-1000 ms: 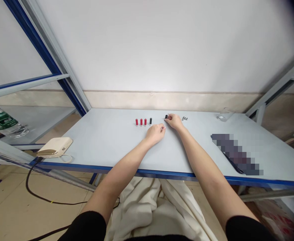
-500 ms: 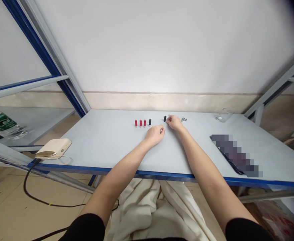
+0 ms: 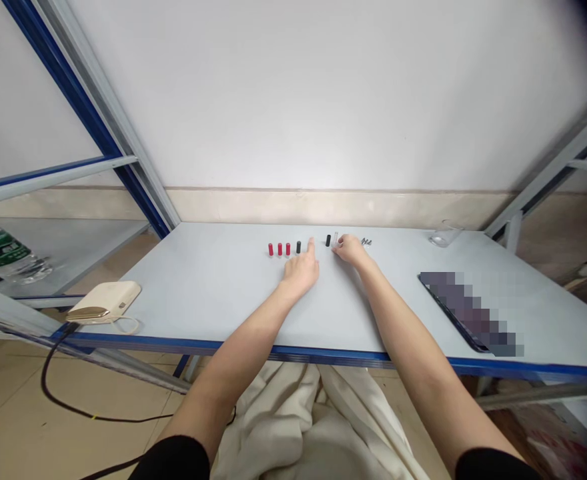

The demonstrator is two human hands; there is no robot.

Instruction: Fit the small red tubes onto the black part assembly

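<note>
Three red cylinders (image 3: 279,249) stand upright in a row on the pale grey table top (image 3: 193,293), and a black cylinder (image 3: 298,247) stands just right of them. My left hand (image 3: 301,271) rests on the table below that row, holding nothing, its index finger raised close to the black cylinder. My right hand (image 3: 350,250) has its fingertips at a small clear tube (image 3: 335,240), but I cannot tell if they grip it. A second black cylinder (image 3: 328,241) stands just left of the tube. A few small metal screws (image 3: 366,242) lie beyond my right hand.
A clear drinking glass (image 3: 445,235) stands at the far right. A dark flat object (image 3: 466,312), pixelated, lies on the right of the table. A beige box (image 3: 104,302) with a cable sits at the near left corner. The table's front edge is blue.
My left hand has slid left and away from the table's front edge, its index finger now raised. My right hand has barely moved. The whole scene sits slightly lower in the view.
</note>
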